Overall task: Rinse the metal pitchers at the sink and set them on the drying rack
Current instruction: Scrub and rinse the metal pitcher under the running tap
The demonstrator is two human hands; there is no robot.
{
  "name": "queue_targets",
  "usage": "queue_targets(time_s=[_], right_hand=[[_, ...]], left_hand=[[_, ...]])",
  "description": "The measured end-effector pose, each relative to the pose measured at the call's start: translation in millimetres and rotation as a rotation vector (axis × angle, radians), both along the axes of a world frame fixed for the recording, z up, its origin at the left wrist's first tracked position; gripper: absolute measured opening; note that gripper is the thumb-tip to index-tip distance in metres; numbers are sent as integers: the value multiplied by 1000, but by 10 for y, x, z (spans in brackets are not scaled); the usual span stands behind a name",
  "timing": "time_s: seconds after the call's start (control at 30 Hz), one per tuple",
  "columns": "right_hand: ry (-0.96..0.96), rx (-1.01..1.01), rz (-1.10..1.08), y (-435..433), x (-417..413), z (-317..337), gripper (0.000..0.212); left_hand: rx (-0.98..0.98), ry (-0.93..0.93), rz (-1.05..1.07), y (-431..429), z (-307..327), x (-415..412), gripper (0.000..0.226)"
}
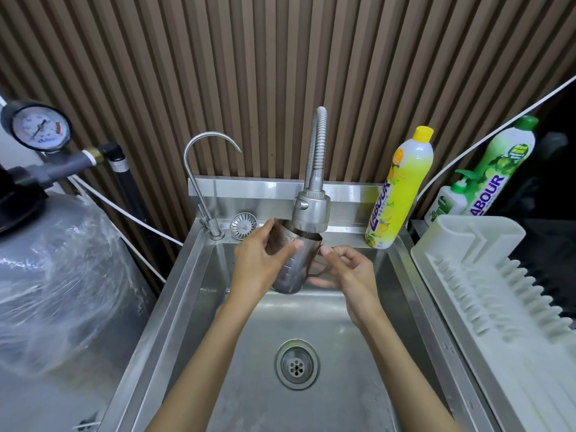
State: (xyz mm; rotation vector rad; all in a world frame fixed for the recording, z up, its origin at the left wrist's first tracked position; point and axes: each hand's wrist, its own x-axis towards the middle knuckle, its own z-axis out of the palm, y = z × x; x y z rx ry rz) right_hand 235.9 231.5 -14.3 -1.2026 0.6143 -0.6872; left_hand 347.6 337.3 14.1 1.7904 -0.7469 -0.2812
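Note:
A metal pitcher (294, 265) is held upright over the steel sink (199, 275), its mouth just under the flexible spray tap head (311, 213). My left hand (260, 265) wraps around the pitcher's left side with the thumb across its front. My right hand (349, 271) grips the pitcher's handle on the right, thumb up near the rim. The white plastic drying rack (486, 275) stands to the right of the sink and holds nothing that I can see. No stream of water is clearly visible.
A thin gooseneck tap (202, 169) and a loose strainer (243, 225) sit on the sink's back ledge. A yellow dish soap bottle (402, 188), a green one (498, 169) and a small pump bottle (448, 201) stand at the back right. A wrapped tank (56, 275) with a gauge is left.

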Motion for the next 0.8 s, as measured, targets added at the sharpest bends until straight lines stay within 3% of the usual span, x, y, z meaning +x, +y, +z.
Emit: queue_targets(time_s=[0.03, 0.13, 0.23, 0.37, 0.53, 0.63, 0.8], right_hand=[[37, -16, -21, -3, -20, 29, 20], [164, -95, -75, -23, -86, 161, 25], [304, -237, -117, -54, -157, 339, 29], [526, -553, -154, -84, -231, 561, 31], [551, -761, -220, -78, -287, 758, 31], [386, -639, -213, -176, -258, 741, 27], [33, -200, 28, -300, -87, 600, 21]], left_hand=[[1, 51, -26, 5, 23, 1, 27], [-19, 211, -115, -20, -35, 24, 30], [3, 377, -193, -11, -79, 29, 12], [-73, 584, -272, -10, -205, -33, 39], [-374, 758, -218, -118, -225, -293, 68], [-519, 692, -96, -189, -133, -410, 69], [-620, 478, 78, -222, 0, -459, 75]])
